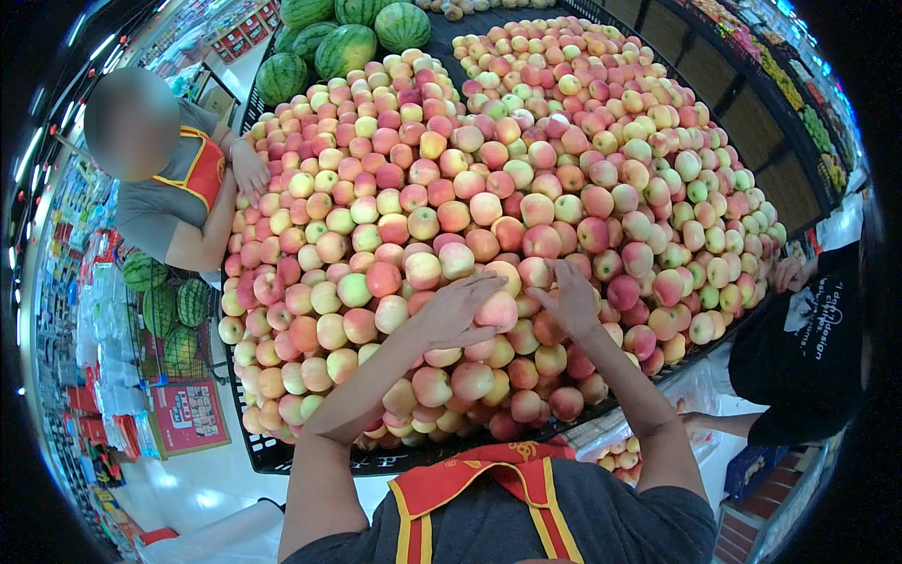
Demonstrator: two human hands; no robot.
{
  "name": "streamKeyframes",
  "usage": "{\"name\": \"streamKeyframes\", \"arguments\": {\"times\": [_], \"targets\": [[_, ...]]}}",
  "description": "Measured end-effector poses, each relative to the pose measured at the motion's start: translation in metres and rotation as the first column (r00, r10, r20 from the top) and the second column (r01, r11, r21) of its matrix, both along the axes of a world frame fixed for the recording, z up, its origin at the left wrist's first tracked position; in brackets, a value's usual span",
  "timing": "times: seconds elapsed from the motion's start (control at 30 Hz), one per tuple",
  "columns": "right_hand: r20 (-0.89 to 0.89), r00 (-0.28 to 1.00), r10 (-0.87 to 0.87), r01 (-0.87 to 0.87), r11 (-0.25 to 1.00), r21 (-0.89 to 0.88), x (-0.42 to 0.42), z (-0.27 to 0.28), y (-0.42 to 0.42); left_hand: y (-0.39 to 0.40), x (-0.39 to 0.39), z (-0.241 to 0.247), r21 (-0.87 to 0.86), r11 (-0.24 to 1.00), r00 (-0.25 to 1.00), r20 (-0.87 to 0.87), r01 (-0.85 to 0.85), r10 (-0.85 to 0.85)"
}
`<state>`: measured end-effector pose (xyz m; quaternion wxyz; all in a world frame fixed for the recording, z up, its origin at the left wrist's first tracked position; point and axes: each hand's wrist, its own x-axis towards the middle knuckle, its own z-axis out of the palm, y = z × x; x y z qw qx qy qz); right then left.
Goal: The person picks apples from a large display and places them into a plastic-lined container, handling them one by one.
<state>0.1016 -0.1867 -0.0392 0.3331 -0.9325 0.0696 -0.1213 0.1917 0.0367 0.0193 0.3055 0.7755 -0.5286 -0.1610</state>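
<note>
A broad heap of red-and-yellow apples [423, 222] fills the black crate-like display stand before me. My left hand [461, 304] reaches over its near middle, fingers and thumb around a pink apple [497, 312]. A yellowish apple [504, 277] shows just beyond those fingertips. To the right, my right hand [571, 299] has thumb and forefinger spread, with the tips at the side of a pinkish apple [534, 273]. Its other fingers are partly hidden among the fruit.
Watermelons [345, 51] lie at the back left. At the left edge, a person in a red apron [201, 166] rests a hand by the apples. Another person in a black shirt [796, 345] stands at right. The stand's black rim [338, 462] runs before my body.
</note>
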Motion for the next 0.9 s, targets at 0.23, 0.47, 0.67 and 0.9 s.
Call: {"name": "streamKeyframes", "arguments": {"times": [0.23, 0.47, 0.67, 0.9], "targets": [[-0.06, 0.997, -0.057, 0.053, 0.996, -0.066, 0.008, 0.006, 0.013, 0.008, 0.002, -0.012, -0.04, 0.999, 0.999, 0.049, 0.007, -0.005], [-0.116, 0.992, -0.042, 0.022, 0.986, -0.168, 0.0, 0.006, 0.005, 0.007, 0.004, -0.014, -0.139, 0.99, 0.999, 0.032, 0.01, -0.006], [-0.057, 0.998, -0.026, 0.019, 0.994, -0.111, -0.009, 0.011, 0.003, 0.019, 0.002, -0.016, -0.216, 0.961, 0.978, -0.153, -0.172, 0.141], [0.011, 1.0, -0.021, 0.02, 0.992, 0.126, -0.045, 0.014, -0.006, 0.049, -0.026, 0.011, -0.283, 0.833, 0.866, -0.318, -0.476, 0.387]]}}
